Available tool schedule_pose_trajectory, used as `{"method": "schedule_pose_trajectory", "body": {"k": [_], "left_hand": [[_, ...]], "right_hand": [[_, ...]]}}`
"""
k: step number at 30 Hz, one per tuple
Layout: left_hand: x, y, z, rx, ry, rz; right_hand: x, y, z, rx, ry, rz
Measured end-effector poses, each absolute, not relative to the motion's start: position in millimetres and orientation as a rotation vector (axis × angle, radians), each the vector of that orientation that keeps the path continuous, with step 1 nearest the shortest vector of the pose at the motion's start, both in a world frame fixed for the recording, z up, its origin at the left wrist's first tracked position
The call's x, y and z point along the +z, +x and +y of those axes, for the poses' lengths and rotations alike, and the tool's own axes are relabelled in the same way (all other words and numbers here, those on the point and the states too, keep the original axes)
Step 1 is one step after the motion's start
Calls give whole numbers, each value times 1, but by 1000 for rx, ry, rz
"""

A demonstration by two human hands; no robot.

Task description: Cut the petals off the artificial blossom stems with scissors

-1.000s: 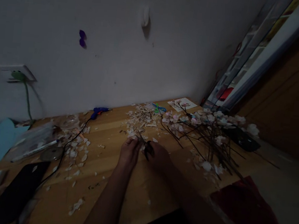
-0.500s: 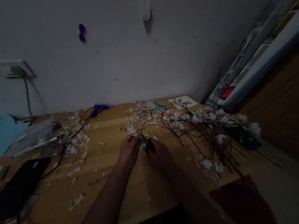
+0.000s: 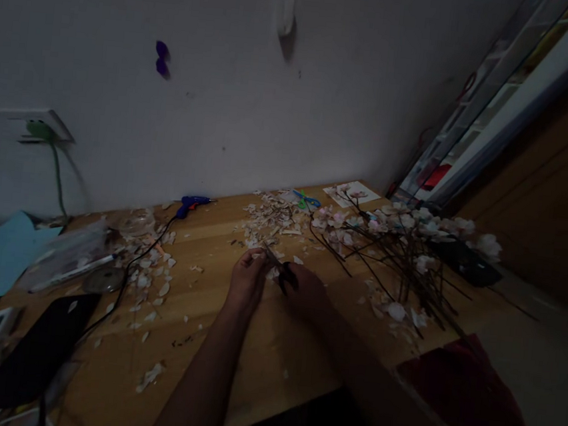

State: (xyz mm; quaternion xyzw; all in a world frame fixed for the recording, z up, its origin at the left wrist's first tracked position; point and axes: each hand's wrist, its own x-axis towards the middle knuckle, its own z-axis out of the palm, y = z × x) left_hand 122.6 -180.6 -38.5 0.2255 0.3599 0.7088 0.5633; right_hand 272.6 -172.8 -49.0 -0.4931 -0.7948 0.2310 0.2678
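Observation:
My left hand (image 3: 246,282) is closed in a pinch on a small pale scrap at the middle of the wooden table (image 3: 211,340). Right beside it, my right hand (image 3: 306,294) grips black-handled scissors (image 3: 281,271), their blades pointing up-left toward the left fingertips. The two hands nearly touch. A heap of pale petal-like scraps (image 3: 270,220) lies just beyond them. The scene is dim, so the scrap's shape is hard to make out.
A bundle of dark twigs with pink-white blossoms (image 3: 401,248) lies to the right. A blue glue gun (image 3: 192,203) with a black cord, green-blue scissors (image 3: 306,200), loose scraps (image 3: 149,280), a clear bag (image 3: 66,256), a black slab (image 3: 34,356) and a dark red cloth (image 3: 462,391) surround the hands.
The hands have stayed close together with only a slight shift; the view has drifted a little, so everything sits slightly higher and to the right in the frame.

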Motion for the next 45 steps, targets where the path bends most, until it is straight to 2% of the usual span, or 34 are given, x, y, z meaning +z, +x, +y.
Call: {"method": "schedule_pose_trajectory", "body": {"k": [16, 28, 45], "left_hand": [[-33, 125, -184, 1738, 577, 698], [-45, 123, -178, 1738, 288, 888], [-43, 127, -178, 1736, 366, 830]], "right_hand": [[-49, 272, -173, 630, -1355, -2159], [-49, 272, -173, 639, -1348, -2147], [-48, 273, -175, 640, -1351, -2137]]}}
